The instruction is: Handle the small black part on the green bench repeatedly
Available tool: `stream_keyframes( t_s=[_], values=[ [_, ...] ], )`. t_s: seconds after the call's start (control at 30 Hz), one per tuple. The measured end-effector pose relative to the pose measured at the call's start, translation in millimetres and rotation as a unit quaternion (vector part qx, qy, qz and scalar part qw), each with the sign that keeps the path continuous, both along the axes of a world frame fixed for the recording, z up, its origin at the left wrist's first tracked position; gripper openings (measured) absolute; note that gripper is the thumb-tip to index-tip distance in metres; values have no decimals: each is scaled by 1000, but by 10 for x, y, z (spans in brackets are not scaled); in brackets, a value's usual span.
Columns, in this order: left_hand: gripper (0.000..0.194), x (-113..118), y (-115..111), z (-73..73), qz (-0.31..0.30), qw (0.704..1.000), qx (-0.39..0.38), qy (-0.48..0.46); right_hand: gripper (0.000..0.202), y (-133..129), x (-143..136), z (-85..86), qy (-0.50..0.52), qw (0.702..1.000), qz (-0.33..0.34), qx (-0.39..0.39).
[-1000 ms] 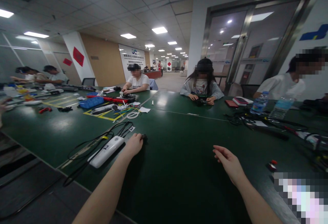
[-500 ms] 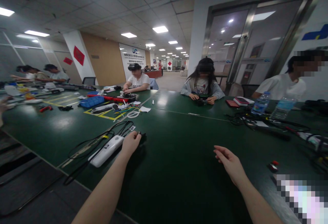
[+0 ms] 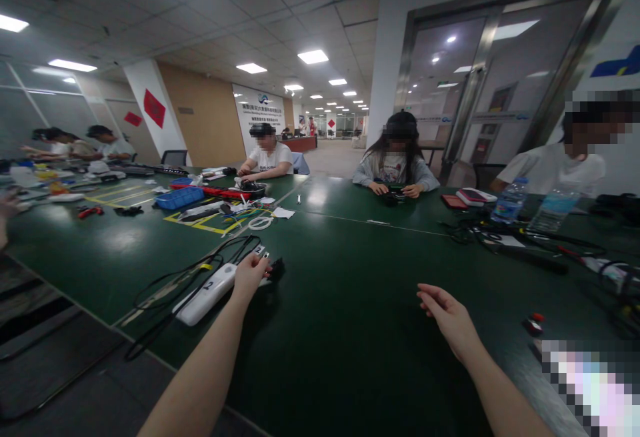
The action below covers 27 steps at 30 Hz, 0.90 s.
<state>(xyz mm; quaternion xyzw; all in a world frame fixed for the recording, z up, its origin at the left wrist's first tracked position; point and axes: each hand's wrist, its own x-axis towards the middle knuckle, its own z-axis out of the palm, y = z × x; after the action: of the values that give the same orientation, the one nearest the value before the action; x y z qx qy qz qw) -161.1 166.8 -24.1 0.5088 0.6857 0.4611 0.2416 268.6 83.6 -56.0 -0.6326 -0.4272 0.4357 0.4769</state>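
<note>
My left hand point(image 3: 251, 275) pinches a small piece with a light metallic tip point(image 3: 266, 256), too small to name. Right beside its fingertips lies a black object point(image 3: 276, 269), perhaps a bundled cable. The white power strip point(image 3: 207, 295) marked "2" is just left of that hand, with black cables point(image 3: 183, 275) looped around it. Over the green table point(image 3: 345, 317), my right hand point(image 3: 445, 313) hovers with its thumb and fingers close together; whether anything is between them cannot be made out.
A blue basket point(image 3: 180, 197), a coiled white cable point(image 3: 261, 223) and tools lie beyond the power strip. Two water bottles point(image 3: 510, 202) and tangled cables stand at the right. A small red and black item point(image 3: 535, 322) lies near the right edge. Several people sit around.
My left hand has shifted slightly left, towards the power strip, and the metallic tip between its fingers now shows. More of the black object is uncovered. My right hand has stayed where it was.
</note>
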Motion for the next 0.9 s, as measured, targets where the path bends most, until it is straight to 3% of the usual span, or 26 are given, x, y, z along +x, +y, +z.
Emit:
stream_keyframes(
  t_s=[0.23, 0.57, 0.9],
  values=[
    [28, 46, -13, 4, -44, 994, -25, 94, 44, 14, -14, -23, 1, 1000, -5, 14],
    [26, 182, -201, 186, -190, 950, -55, 241, 44, 11, 3, -34, -7, 1000, 1, 2],
    [23, 176, -196, 94, -181, 943, -60, 274, 44, 34, 32, -80, -14, 1000, 6, 1]
  ],
)
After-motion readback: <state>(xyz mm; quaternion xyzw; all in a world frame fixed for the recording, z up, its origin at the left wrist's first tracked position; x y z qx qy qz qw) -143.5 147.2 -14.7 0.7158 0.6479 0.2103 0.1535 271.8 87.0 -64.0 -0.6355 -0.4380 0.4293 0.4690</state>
